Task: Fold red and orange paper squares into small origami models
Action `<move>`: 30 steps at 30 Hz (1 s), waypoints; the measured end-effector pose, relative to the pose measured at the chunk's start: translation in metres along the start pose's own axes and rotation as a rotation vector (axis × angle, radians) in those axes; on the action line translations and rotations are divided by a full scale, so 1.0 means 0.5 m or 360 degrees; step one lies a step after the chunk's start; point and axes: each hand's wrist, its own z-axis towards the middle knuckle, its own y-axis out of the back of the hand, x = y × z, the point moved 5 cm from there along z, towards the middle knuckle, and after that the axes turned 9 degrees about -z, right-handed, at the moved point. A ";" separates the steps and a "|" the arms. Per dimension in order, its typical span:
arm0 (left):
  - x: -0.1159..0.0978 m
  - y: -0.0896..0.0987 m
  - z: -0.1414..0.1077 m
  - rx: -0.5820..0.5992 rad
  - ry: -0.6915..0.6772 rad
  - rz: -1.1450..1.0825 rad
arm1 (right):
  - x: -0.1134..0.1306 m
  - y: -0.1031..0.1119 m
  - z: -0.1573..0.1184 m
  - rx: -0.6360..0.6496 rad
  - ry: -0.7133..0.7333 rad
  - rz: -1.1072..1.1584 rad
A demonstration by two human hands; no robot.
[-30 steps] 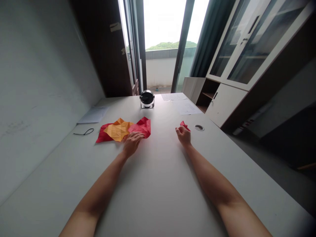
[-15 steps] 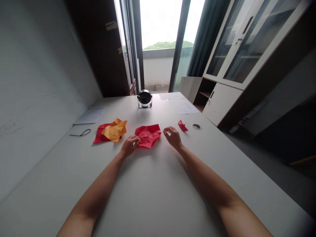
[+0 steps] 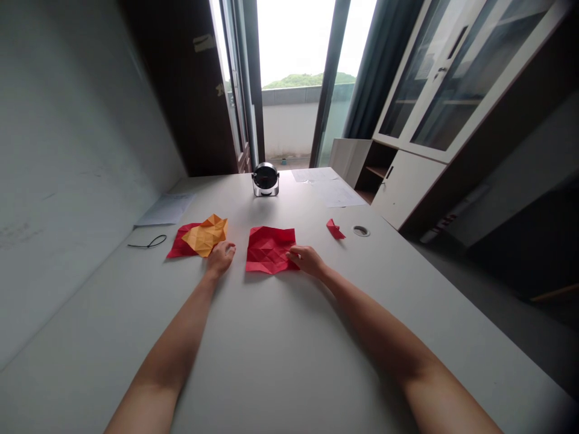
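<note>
A creased sheet of red origami paper [image 3: 270, 248] lies spread on the white table in front of me. My right hand [image 3: 308, 261] is at its right edge, fingers curled and pinching the paper there. To the left, my left hand [image 3: 221, 257] rests beside an orange creased sheet [image 3: 205, 235], touching or almost touching its lower right edge. Its fingers are loosely bent and apart, with nothing seen in them. Partly under the orange sheet is another red sheet [image 3: 178, 246]. A small folded red paper piece [image 3: 335, 229] sits beyond my right hand.
A round black device on a metal stand [image 3: 266, 180] stands at the table's back. White papers [image 3: 342, 196] lie back right, others [image 3: 165, 209] back left. A black cable tie [image 3: 149, 242] is near the left wall. The table [image 3: 271, 349] has a cable hole [image 3: 360, 231] at right.
My left hand has left the middle red sheet and moved left to the orange one. My right hand has come in to the red sheet's right edge; that sheet now lies flatter and squarer.
</note>
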 end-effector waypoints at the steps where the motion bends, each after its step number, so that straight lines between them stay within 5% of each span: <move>1: 0.005 0.004 0.001 -0.0021 0.0016 0.0026 | 0.003 0.000 0.000 -0.0009 0.0018 0.0013; 7: -0.051 -0.001 -0.017 -0.0010 -0.0288 0.0076 | 0.017 0.000 0.002 0.0061 0.0111 -0.0098; 12: -0.153 -0.033 -0.060 0.0222 -0.0663 0.0112 | 0.027 -0.021 -0.008 0.0463 0.0101 -0.0261; 15: -0.185 -0.058 -0.080 0.0387 -0.0804 0.0180 | 0.045 -0.020 -0.008 0.0489 0.0117 -0.0298; 22: -0.160 -0.099 -0.095 0.0738 -0.0717 0.0337 | 0.073 -0.017 0.001 0.0318 -0.0031 -0.0427; 30: -0.162 -0.111 -0.102 0.0798 -0.0785 0.0334 | 0.091 -0.056 -0.012 0.0477 0.0239 -0.0355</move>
